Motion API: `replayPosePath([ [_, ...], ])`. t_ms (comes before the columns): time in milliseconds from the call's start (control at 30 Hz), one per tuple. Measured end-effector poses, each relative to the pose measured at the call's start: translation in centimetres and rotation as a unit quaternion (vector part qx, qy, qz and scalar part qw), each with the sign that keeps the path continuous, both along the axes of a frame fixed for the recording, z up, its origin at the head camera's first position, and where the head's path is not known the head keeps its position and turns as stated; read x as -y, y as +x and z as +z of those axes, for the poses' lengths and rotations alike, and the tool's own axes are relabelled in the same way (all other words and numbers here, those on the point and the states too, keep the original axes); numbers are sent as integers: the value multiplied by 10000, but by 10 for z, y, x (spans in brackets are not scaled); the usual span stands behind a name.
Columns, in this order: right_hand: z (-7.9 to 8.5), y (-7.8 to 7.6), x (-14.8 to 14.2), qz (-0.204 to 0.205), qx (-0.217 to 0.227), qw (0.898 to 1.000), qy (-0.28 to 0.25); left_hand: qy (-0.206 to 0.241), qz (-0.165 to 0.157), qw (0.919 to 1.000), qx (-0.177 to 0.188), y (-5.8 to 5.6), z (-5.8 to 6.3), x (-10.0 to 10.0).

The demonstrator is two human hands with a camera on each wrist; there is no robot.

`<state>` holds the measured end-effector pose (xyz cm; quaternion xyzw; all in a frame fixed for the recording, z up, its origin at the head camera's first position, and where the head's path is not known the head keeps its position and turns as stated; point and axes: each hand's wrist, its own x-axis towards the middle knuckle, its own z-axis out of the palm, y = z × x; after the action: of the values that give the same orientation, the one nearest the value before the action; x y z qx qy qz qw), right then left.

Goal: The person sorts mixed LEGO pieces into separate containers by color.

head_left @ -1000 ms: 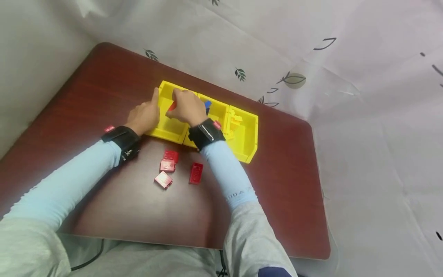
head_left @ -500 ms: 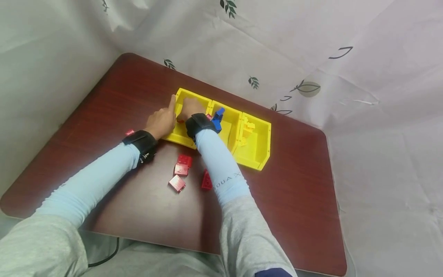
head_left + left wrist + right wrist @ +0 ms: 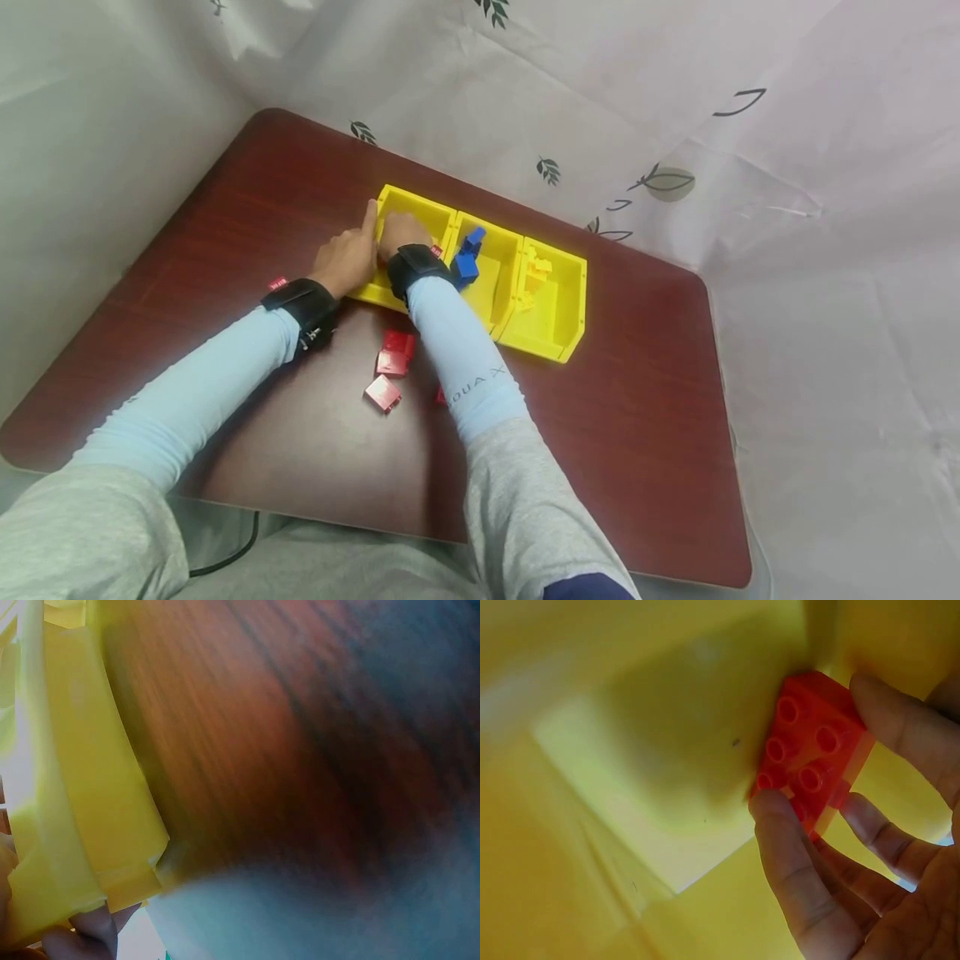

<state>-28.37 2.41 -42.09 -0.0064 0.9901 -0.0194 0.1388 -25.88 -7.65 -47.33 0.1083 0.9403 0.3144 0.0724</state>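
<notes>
Three yellow bins stand side by side on the table. My right hand (image 3: pixel 402 235) reaches down into the left yellow bin (image 3: pixel 422 205). In the right wrist view its thumb and fingers pinch a red toy building brick (image 3: pixel 793 761), studs showing, close to the bin's floor. At that bin's left end is my left hand (image 3: pixel 345 260), one finger pointing up along the rim. The left wrist view shows fingers (image 3: pixel 90 934) curled at the bin's lower corner. Several red bricks (image 3: pixel 392 363) lie on the table in front, one mostly hidden by my right forearm.
Blue bricks (image 3: pixel 467 268) lie in the middle bin (image 3: pixel 498 283), and small yellow pieces (image 3: pixel 537 271) in the right bin (image 3: pixel 558 308). The brown table (image 3: pixel 637 417) meets a patterned pale cloth (image 3: pixel 600 108) behind the bins.
My right hand has lowered with the red brick from above the left bin to inside it. My left hand stays at the bin's end. The head view has shifted a little.
</notes>
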Motion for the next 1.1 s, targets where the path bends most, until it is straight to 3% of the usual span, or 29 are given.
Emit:
replayPosePath([
  [333,-7,-5,-1,-20,-268,9995,-144,59,107,9999,87,-5,1,0],
  [467,-9,-4,-1,-70,-321,9992,-234,307,259,9990,205,-6,-2,-1],
  [633,-14,0,-6,-182,-28,9984,-526,93,88,9999,87,-2,-9,-1],
  [800,5,5,-18,-345,286,9930,-1094,-48,-59,10000,-12,0,-9,-1],
  [867,17,10,-25,-328,309,9908,-1274,-109,-91,9999,-59,0,-7,-1],
  [967,35,26,-34,16,213,9906,-1349,-230,-87,9996,-97,-1,-3,-1],
  [1100,46,65,-40,789,70,9904,-1136,-258,-13,9996,-77,-3,0,-1],
])
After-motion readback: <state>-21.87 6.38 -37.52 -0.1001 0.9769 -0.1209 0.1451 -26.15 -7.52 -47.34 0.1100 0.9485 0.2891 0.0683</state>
